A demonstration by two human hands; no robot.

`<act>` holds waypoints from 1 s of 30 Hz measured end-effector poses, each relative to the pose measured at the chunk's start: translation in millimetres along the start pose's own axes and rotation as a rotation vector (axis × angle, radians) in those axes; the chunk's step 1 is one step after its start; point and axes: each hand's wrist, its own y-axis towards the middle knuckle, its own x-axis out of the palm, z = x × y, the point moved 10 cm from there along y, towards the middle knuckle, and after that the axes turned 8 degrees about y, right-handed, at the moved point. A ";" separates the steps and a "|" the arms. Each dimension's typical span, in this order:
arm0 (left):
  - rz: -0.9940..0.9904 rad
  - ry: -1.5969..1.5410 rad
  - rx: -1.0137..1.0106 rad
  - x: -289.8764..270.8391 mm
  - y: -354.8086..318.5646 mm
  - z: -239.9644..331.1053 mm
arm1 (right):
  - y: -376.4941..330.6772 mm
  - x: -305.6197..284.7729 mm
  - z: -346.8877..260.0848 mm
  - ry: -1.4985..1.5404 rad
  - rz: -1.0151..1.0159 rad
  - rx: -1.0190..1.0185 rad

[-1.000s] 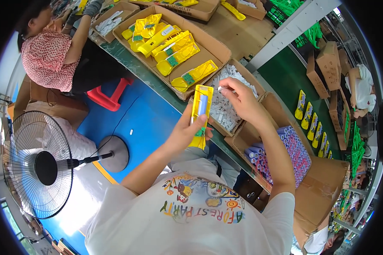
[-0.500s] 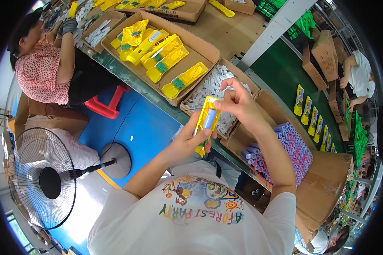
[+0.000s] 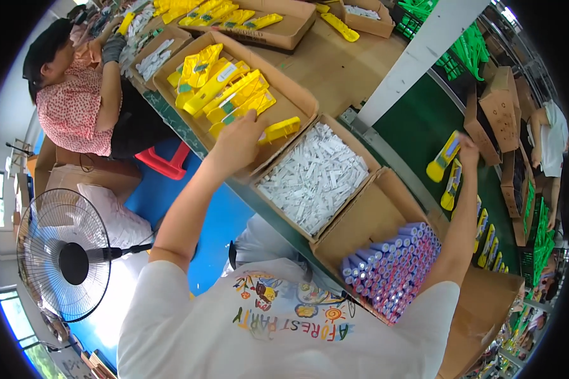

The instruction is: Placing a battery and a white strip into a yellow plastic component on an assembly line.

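Note:
At the right, over the green conveyor, my right hand [image 3: 468, 150] is closed on the upper end of a yellow plastic casing half [image 3: 437, 169] with a blue-purple battery cell inside. Its rounded end points down toward the belt. My left hand [image 3: 239, 144] reaches into the cardboard box of yellow parts, its fingers closed on the near end of another yellow casing half [image 3: 281, 130]. The hand hides part of that casing. Other yellow casings [image 3: 220, 85], some with green circuit boards, lie piled just beyond it.
Between my arms stand a box of small white strips [image 3: 313, 177] and a carton of purple cells [image 3: 392, 265]. Filled casings [image 3: 482, 222] line the conveyor [image 3: 403, 117]. A metal post [image 3: 417, 66] rises beside it. A co-worker [image 3: 76, 114] sits at left, near a fan [image 3: 73, 262].
My hands have parted. The casing with the cell has gone right in my right hand, over the conveyor. My left hand has moved up and left into the box and onto another casing.

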 end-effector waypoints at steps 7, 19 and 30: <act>-0.092 -1.876 -0.091 -12.9 -50.4 51.5 | -196.6 60.0 -322.5 -0.329 0.130 -0.714; 0.098 -1.840 0.098 25.8 -92.9 120.8 | -384.4 137.1 -386.5 1.112 -0.733 0.043; 0.195 -1.484 0.190 25.2 -106.5 133.1 | -395.9 91.6 -385.9 0.472 -0.066 -0.432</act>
